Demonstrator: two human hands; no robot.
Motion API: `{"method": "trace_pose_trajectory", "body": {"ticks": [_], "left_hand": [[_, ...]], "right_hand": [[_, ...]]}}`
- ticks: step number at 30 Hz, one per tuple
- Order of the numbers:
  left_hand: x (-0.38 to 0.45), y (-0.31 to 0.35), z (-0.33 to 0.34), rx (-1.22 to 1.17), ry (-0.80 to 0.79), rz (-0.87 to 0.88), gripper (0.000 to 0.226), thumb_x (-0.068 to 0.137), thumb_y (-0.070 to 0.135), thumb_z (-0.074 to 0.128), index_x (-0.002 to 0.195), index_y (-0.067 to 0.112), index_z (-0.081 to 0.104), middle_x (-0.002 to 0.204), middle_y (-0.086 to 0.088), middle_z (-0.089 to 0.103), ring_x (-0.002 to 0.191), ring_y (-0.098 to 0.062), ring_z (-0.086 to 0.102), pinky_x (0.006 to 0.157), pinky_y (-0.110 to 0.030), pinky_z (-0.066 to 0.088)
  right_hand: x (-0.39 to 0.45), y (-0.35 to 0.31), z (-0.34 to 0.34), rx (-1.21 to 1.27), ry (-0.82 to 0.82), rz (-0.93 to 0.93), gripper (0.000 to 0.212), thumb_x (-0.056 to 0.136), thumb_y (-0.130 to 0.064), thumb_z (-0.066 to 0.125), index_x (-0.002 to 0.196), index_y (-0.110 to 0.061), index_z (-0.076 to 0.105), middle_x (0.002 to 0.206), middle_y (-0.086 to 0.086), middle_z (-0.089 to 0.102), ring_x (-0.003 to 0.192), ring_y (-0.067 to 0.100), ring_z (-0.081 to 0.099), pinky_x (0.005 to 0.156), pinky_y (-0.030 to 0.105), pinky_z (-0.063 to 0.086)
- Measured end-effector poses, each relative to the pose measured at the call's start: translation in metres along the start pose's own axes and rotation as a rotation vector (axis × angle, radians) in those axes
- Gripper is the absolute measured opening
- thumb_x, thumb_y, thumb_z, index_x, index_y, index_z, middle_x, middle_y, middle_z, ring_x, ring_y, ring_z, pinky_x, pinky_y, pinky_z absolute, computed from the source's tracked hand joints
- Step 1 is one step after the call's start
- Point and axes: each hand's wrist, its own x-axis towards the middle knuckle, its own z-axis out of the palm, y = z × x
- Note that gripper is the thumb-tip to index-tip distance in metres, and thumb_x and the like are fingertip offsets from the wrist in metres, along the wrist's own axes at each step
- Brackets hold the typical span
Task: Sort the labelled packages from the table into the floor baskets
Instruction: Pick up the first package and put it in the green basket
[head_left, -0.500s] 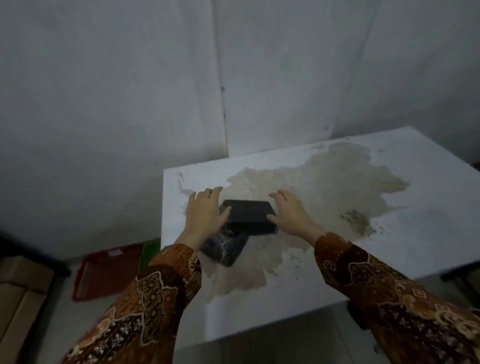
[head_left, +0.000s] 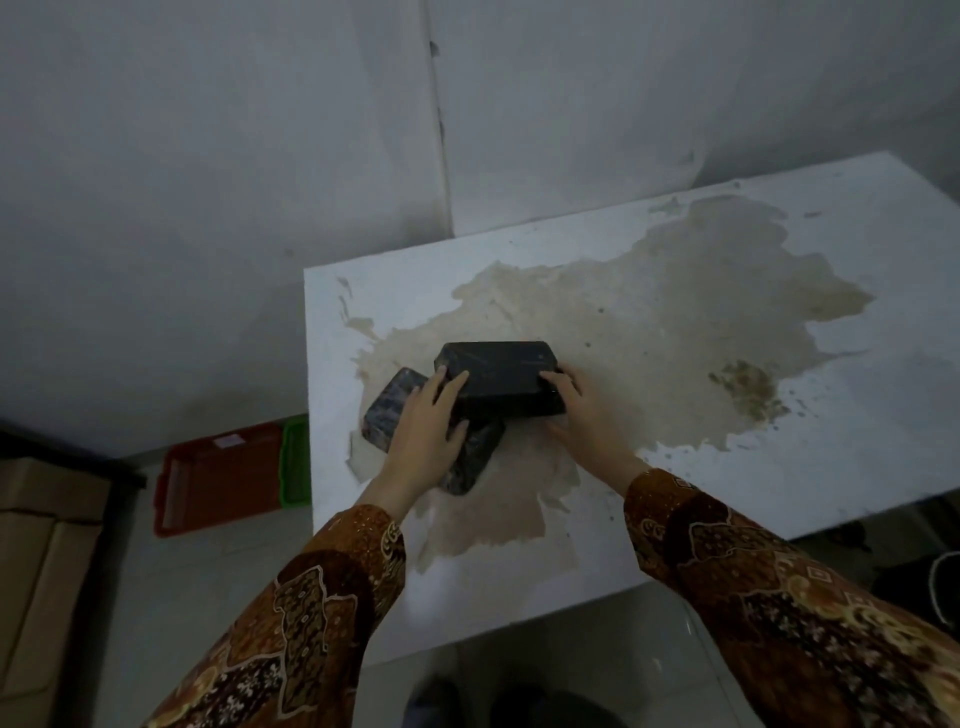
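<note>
A black wrapped package (head_left: 501, 376) lies on top of a second, shinier dark package (head_left: 387, 413) on the stained white table (head_left: 857, 291). My left hand (head_left: 426, 431) grips the top package's left end, fingers over its edge. At the right end my right hand (head_left: 576, 410) holds it the same way. The lower package sticks out to the left and below, partly hidden by my left hand. No label is readable on either package.
On the floor left of the table stand a red basket (head_left: 218, 478) and, beside it, a green basket (head_left: 295, 462) half hidden by the table edge. Cardboard boxes (head_left: 36, 571) sit at the far left. A wall corner rises behind the table.
Both hands have closed in on the ends of the top package. The package now appears tilted up slightly off the lower one.
</note>
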Motion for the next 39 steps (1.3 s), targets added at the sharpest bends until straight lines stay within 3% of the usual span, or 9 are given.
{"method": "trace_pose_trajectory", "body": {"ticks": [5,9,14,17,25,27,31,36,39], "left_hand": [[0.017,0.021,-0.032,-0.166,0.186,0.026,0.058,0.091,0.040,0.057,0.142,0.019,0.040,0.139,-0.007,0.053,0.123,-0.024,0.051,0.106,-0.040,0.044],[0.033,0.047,-0.069,-0.344,0.350,0.017,0.056,0.083,0.055,0.057,0.131,0.026,0.050,0.124,0.002,0.058,0.116,-0.014,0.048,0.099,-0.031,0.041],[0.046,0.068,-0.103,-0.571,0.353,0.052,0.051,0.086,0.033,0.067,0.132,0.020,0.050,0.123,0.001,0.059,0.112,-0.011,0.056,0.095,-0.027,0.047],[0.042,0.072,-0.109,-0.685,0.421,-0.013,0.042,0.087,0.023,0.067,0.126,0.019,0.054,0.111,0.007,0.062,0.100,-0.005,0.059,0.088,-0.022,0.050],[0.024,0.073,-0.106,-0.755,0.391,-0.042,0.034,0.085,0.023,0.070,0.118,0.020,0.059,0.098,0.014,0.063,0.091,0.000,0.062,0.074,-0.012,0.054],[0.019,0.073,-0.105,-0.774,0.377,-0.072,0.036,0.085,0.024,0.070,0.117,0.019,0.058,0.099,0.005,0.063,0.089,-0.008,0.064,0.066,-0.010,0.055],[0.001,0.071,-0.101,-0.838,0.271,-0.116,0.049,0.083,0.026,0.072,0.126,0.027,0.049,0.101,0.001,0.060,0.089,-0.013,0.065,0.061,-0.012,0.056],[-0.033,0.060,-0.093,-0.936,0.263,-0.142,0.065,0.087,0.024,0.068,0.141,0.030,0.033,0.125,-0.002,0.057,0.109,-0.011,0.060,0.069,-0.013,0.058],[-0.057,0.042,-0.094,-0.995,0.400,-0.229,0.069,0.089,0.021,0.065,0.146,0.030,0.027,0.139,-0.001,0.051,0.122,-0.016,0.054,0.091,-0.022,0.054]], "right_hand": [[0.028,-0.003,-0.036,-0.062,0.165,-0.175,0.050,0.082,-0.013,0.066,0.129,-0.006,0.050,0.130,0.018,0.050,0.117,0.032,0.049,0.101,0.043,0.045],[0.055,-0.015,-0.075,0.039,0.068,-0.170,0.037,0.089,-0.026,0.061,0.121,-0.011,0.052,0.111,0.009,0.058,0.101,0.025,0.057,0.083,0.028,0.044],[0.057,-0.035,-0.106,0.283,-0.188,-0.064,0.034,0.092,-0.043,0.051,0.118,-0.021,0.054,0.110,0.002,0.066,0.102,0.018,0.065,0.084,0.031,0.057],[0.047,-0.049,-0.116,0.383,-0.230,-0.070,0.033,0.094,-0.041,0.049,0.118,-0.021,0.057,0.112,0.003,0.067,0.104,0.019,0.066,0.085,0.031,0.058],[0.020,-0.055,-0.124,0.438,-0.247,-0.056,0.036,0.096,-0.033,0.048,0.119,-0.009,0.059,0.115,0.018,0.068,0.103,0.033,0.067,0.089,0.051,0.056],[0.017,-0.055,-0.124,0.481,-0.206,-0.032,0.037,0.095,-0.033,0.050,0.120,-0.007,0.059,0.115,0.019,0.068,0.102,0.031,0.068,0.085,0.046,0.058],[0.013,-0.061,-0.124,0.624,-0.019,0.027,0.030,0.091,-0.033,0.058,0.111,-0.011,0.060,0.103,0.007,0.069,0.087,0.016,0.069,0.061,0.015,0.057],[0.013,-0.091,-0.103,0.789,0.053,0.070,0.032,0.090,-0.032,0.060,0.115,-0.014,0.056,0.104,0.000,0.067,0.090,0.010,0.068,0.069,0.018,0.059],[0.013,-0.121,-0.075,0.849,0.010,0.062,0.028,0.089,-0.024,0.061,0.115,-0.018,0.053,0.102,-0.004,0.067,0.085,0.006,0.068,0.068,0.017,0.059]]}}
